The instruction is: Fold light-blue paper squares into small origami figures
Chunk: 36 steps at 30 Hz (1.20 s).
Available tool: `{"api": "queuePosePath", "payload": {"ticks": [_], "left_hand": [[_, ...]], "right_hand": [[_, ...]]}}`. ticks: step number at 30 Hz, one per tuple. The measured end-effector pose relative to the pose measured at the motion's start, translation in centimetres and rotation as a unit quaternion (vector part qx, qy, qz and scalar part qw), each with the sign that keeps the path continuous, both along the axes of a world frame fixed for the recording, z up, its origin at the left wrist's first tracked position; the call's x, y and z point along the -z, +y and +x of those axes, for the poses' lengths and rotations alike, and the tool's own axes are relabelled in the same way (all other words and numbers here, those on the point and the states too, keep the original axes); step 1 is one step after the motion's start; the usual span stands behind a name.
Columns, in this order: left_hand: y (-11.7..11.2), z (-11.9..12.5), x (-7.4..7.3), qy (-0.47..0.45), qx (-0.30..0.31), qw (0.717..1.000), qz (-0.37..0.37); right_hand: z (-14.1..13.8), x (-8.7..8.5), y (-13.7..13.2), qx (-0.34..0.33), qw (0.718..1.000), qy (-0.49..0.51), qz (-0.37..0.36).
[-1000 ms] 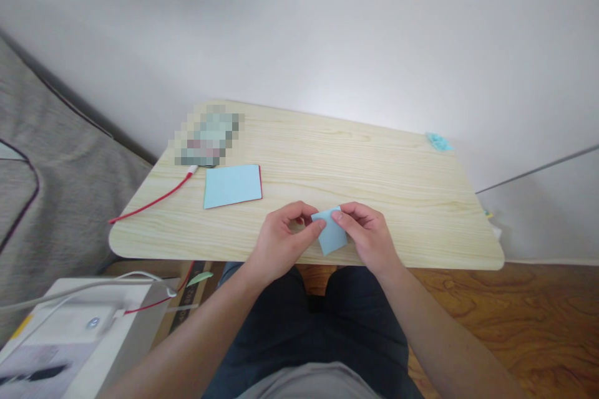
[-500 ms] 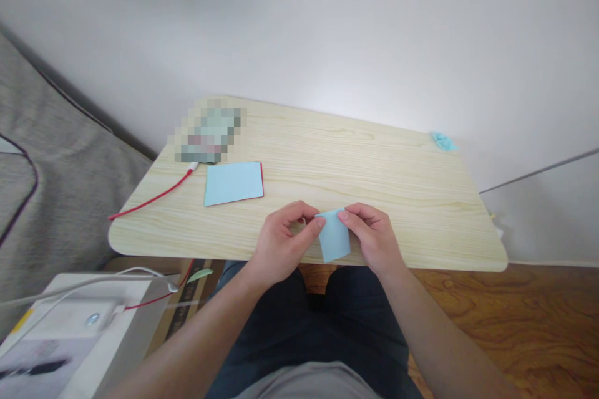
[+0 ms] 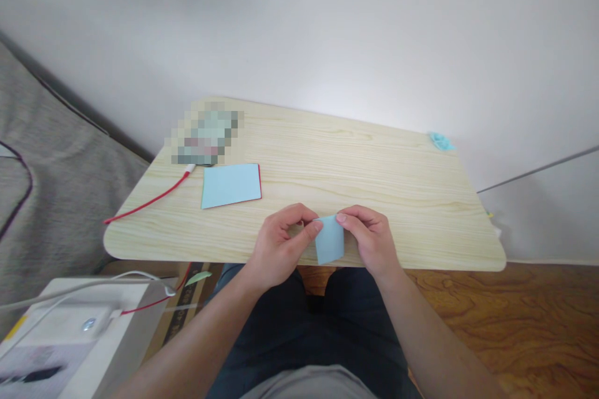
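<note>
A small light blue piece of folded paper (image 3: pixel 330 243) hangs upright over the near edge of a light wooden table (image 3: pixel 355 162). My left hand (image 3: pixel 279 243) pinches its upper left corner between thumb and forefinger. My right hand (image 3: pixel 369 237) pinches its upper right corner the same way. Both hands hover just above the table's front edge, fingers curled around the paper's top.
A stack of light blue paper with a red edge (image 3: pixel 231 185) lies on the table's left part, beside a red cable (image 3: pixel 150 202) and a blurred object (image 3: pixel 206 137). A crumpled teal scrap (image 3: pixel 440 141) sits at the far right corner. A white box (image 3: pixel 75 330) stands low left.
The paper has turned from tilted to nearly upright and looks narrower. Both hands have edged slightly closer together and a little toward me.
</note>
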<state>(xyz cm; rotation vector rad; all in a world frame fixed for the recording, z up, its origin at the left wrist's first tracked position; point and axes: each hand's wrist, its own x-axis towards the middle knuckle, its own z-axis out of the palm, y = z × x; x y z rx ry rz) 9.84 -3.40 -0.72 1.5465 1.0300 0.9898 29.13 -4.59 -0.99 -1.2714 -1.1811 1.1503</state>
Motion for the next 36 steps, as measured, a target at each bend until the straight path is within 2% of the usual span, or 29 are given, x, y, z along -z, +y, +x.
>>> {"api": "queuePosePath", "payload": {"ticks": [4,8,11,15,21,29,36], "left_hand": [[0.0,0.0,0.4,-0.03,-0.009,0.999,-0.02],[0.1,-0.1,1.0,-0.088,-0.051,0.994,-0.05],[0.4,-0.1,1.1,-0.139,-0.089,0.984,-0.071],[0.6,0.0,1.1,-0.183,-0.11,0.973,-0.088],[0.5,0.1,1.1,-0.185,-0.111,0.973,-0.086],[0.7,0.0,1.5,-0.212,-0.149,0.963,-0.069],[0.6,0.2,1.3,-0.219,-0.146,0.962,-0.065]], "right_hand": [[0.1,0.0,0.1,-0.013,1.0,0.006,-0.002],[0.4,-0.4,-0.1,-0.093,0.995,-0.003,-0.027],[0.5,-0.8,-0.3,-0.12,0.992,-0.023,-0.026],[0.4,-0.6,-0.5,-0.114,0.992,-0.042,-0.017],[0.3,-0.1,-0.5,-0.09,0.994,-0.063,-0.02],[0.3,-0.4,-0.8,-0.124,0.991,-0.047,-0.02],[0.5,-0.1,-0.8,-0.121,0.991,-0.054,-0.024]]}}
